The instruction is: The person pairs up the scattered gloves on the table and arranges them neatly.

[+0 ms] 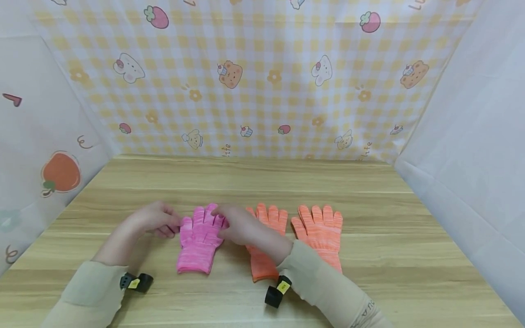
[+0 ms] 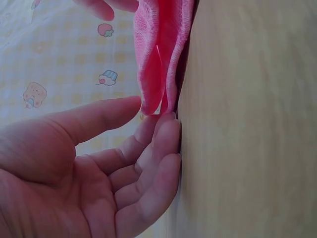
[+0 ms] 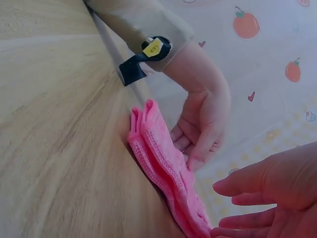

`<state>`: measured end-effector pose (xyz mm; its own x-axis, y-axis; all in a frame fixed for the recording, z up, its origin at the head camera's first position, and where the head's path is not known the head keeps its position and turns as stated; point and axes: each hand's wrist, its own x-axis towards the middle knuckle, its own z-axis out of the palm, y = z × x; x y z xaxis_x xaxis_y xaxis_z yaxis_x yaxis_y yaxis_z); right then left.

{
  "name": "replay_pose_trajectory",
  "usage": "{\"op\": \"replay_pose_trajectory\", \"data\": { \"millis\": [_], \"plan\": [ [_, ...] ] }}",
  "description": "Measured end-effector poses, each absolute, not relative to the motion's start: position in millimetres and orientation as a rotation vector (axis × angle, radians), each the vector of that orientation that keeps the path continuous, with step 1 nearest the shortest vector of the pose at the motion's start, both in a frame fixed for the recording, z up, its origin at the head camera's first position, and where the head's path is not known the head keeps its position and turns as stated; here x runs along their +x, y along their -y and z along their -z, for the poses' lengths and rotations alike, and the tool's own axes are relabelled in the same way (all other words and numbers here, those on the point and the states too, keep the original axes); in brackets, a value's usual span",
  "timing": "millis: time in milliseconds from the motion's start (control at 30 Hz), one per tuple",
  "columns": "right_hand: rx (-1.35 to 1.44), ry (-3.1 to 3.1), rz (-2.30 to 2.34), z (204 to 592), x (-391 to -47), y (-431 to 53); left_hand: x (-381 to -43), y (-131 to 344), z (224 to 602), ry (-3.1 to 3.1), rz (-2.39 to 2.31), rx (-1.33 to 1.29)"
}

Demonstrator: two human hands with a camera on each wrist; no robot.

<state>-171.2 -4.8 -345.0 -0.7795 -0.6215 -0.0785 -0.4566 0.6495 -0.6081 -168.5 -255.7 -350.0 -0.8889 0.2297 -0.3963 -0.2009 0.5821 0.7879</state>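
Two pink knit gloves (image 1: 198, 248) lie stacked on the table, fingers pointing to the far side and cuffs to the near side. My left hand (image 1: 157, 221) is at their left edge. In the left wrist view, the thumb and fingertips of that hand (image 2: 124, 173) reach the edge of the pink gloves (image 2: 166, 54), with a gap between thumb and fingers. My right hand (image 1: 238, 225) hovers over their right edge, fingers apart. In the right wrist view its fingertips (image 3: 247, 223) come up to the pink gloves (image 3: 166, 163), and the two layered cuffs show.
Orange gloves (image 1: 262, 264) lie right of the pink ones, partly under my right forearm. More orange gloves (image 1: 324, 232) lie farther right, partly behind the sleeve. All rest on a wood-grain table (image 1: 254, 182), with a checked curtain (image 1: 262, 100) behind it.
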Motion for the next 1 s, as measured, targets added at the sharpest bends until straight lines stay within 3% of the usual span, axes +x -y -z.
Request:
{"op": "replay_pose_trajectory", "data": {
  "millis": [667,1000],
  "plan": [
    [-1.369,-2.500,0.389,350,-154,10,-169,256,350,-2.318,-1.335,0.019],
    [-1.384,-2.465,0.314,351,-151,5,-169,256,351,-2.301,-1.350,-0.002]
  ]
}}
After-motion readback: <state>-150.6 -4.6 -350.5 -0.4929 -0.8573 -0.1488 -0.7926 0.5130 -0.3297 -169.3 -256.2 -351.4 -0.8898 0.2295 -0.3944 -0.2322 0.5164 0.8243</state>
